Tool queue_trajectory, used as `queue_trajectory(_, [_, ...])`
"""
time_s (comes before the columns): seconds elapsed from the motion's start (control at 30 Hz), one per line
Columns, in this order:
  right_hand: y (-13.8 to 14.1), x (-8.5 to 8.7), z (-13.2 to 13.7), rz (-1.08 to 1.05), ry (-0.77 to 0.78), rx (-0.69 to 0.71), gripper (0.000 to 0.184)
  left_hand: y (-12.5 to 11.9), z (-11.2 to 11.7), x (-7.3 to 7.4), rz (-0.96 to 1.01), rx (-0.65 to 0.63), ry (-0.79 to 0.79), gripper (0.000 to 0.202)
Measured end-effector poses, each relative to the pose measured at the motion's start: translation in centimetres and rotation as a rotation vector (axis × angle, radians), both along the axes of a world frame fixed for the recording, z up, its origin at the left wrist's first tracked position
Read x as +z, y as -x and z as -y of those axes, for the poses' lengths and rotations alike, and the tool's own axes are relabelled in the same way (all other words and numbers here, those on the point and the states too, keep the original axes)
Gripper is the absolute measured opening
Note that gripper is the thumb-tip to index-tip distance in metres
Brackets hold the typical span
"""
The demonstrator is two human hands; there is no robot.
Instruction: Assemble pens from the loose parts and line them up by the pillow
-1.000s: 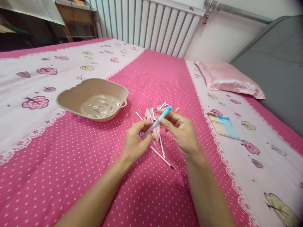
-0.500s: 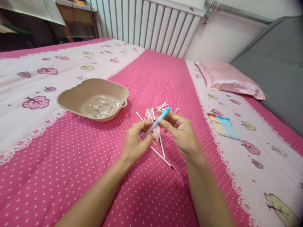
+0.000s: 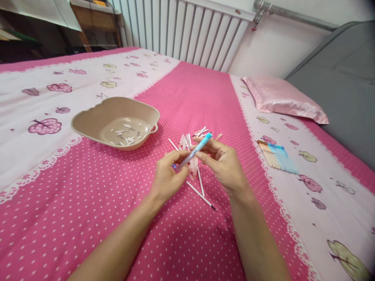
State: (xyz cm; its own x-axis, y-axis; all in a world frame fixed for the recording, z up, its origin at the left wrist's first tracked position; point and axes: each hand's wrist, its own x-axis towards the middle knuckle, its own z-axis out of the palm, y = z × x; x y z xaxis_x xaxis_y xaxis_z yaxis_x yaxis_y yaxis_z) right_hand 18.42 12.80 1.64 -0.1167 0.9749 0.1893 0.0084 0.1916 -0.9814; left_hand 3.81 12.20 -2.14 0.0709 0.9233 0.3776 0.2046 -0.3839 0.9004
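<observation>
A marker pen (image 3: 202, 143) with a light blue cap and a pale barrel is held slantwise between my two hands, cap end up and to the right. My left hand (image 3: 170, 175) is closed round the lower barrel. With thumb and fingers, my right hand (image 3: 225, 164) pinches the pen around the lower part of its cap. Under the hands, on the pink bedspread (image 3: 181, 234), lie thin white sticks (image 3: 200, 181), one with a dark tip, and pinkish clear pieces (image 3: 193, 166). A small blue bit (image 3: 174, 166) shows beside my left fingers.
To the left stands a beige basin (image 3: 99, 117) with small white and grey pieces in it. A row of brown- and blue-capped pens (image 3: 277, 156) lies at right. Beyond are a pink pillow (image 3: 281, 97), a grey headboard (image 3: 340, 74) and a white radiator (image 3: 187, 31).
My right thumb has slid slightly left and down along the pen. The left hand, basin and loose pieces look the same.
</observation>
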Motion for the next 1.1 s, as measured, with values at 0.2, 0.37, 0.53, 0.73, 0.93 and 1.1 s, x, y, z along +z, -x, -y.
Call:
queue_trajectory(0.2, [0.00, -0.13, -0.04, -0.016, 0.017, 0.008, 0.028, 0.01, 0.02, 0.00, 0.004, -0.007, 0.007, 0.034])
queue_trajectory(0.37, [-0.06, -0.23, -0.06, -0.025, 0.012, 0.012, 0.028, -0.04, 0.05, 0.00, 0.002, -0.004, 0.005, 0.034])
queue_trajectory(0.53, [-0.16, -0.21, -0.10, -0.001, 0.006, 0.008, 0.024, -0.06, 0.09, 0.02, -0.010, 0.004, -0.006, 0.035])
queue_trajectory(0.73, [-0.13, -0.28, -0.16, -0.013, -0.007, 0.011, 0.021, -0.12, 0.02, -0.13, -0.007, -0.002, -0.031, 0.033])
queue_trajectory(0.93, [-0.22, -0.37, -0.23, -0.013, -0.020, -0.003, 0.018, -0.20, -0.05, -0.16, -0.008, -0.014, -0.044, 0.033])
queue_trajectory(1.1, [-0.22, -0.46, -0.34, -0.018, -0.010, -0.018, 0.018, -0.13, 0.02, -0.17, -0.020, -0.022, -0.052, 0.034])
